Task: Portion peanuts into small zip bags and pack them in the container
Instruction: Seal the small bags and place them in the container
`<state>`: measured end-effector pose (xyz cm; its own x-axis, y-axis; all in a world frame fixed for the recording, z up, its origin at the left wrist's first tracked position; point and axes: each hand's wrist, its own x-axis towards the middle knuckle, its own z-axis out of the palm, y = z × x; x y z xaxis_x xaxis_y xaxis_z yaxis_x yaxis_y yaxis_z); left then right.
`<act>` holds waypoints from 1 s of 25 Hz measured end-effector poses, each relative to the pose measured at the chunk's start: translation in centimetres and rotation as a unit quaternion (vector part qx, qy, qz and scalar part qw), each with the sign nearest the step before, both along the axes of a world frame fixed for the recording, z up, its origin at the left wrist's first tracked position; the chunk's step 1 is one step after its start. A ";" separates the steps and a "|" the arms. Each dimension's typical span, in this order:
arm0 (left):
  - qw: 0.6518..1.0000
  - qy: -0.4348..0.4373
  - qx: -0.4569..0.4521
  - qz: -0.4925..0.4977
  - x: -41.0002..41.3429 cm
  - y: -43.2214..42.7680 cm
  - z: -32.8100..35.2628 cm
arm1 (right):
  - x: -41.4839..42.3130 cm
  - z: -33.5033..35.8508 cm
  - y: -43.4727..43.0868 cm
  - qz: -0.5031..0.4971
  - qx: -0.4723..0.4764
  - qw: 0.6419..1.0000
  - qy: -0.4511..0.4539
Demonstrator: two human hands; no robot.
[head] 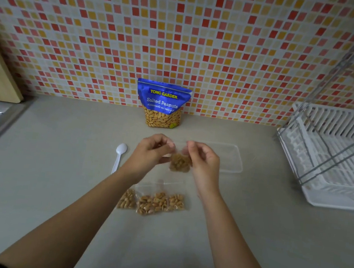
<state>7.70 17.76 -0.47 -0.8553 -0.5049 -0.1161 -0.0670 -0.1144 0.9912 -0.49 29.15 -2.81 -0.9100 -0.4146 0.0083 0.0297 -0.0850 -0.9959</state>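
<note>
While both hands hover above the middle of the desk (56, 163), a small zip bag (180, 162) hangs between them. The left hand (151, 150) and the right hand (204, 161) each pinch its top edge with curled fingers (166, 143), and the peanuts sag in a clump below. Just behind it lies the clear container (228, 158), toward the desk's right edge. Nearer the front edge lie several filled bags (152, 201) in a row; the white spoon (120, 155) rests left of the left hand, and the peanut pouch (162, 105) stands at the back edge.
</note>
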 end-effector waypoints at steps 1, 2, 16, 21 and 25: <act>1.000 0.022 0.009 0.010 0.0 -0.2 0.6 | 0.0 0.6 -0.4 -0.002 -0.003 1.000 0.016; 0.999 0.040 0.021 0.023 -0.1 -0.3 1.1 | -0.1 1.2 -0.8 -0.005 -0.006 1.000 0.027; 0.992 0.095 0.016 0.076 -0.5 -3.1 5.4 | -1.1 5.2 -1.6 0.024 -0.046 0.999 0.003; 0.990 0.046 -0.136 -0.012 -0.6 -3.2 6.5 | -1.2 6.0 -1.3 0.036 -0.045 0.998 0.017; 0.908 -0.025 -0.415 -0.046 -1.0 -3.3 7.9 | -1.1 6.0 -1.4 0.040 -0.032 0.997 0.055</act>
<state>6.75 14.42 7.41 -0.9024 -0.3634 0.2317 -0.0862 0.6790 0.7291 -1.57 27.70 3.21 -0.8662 -0.4815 0.1337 -0.0693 -0.1493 -0.9864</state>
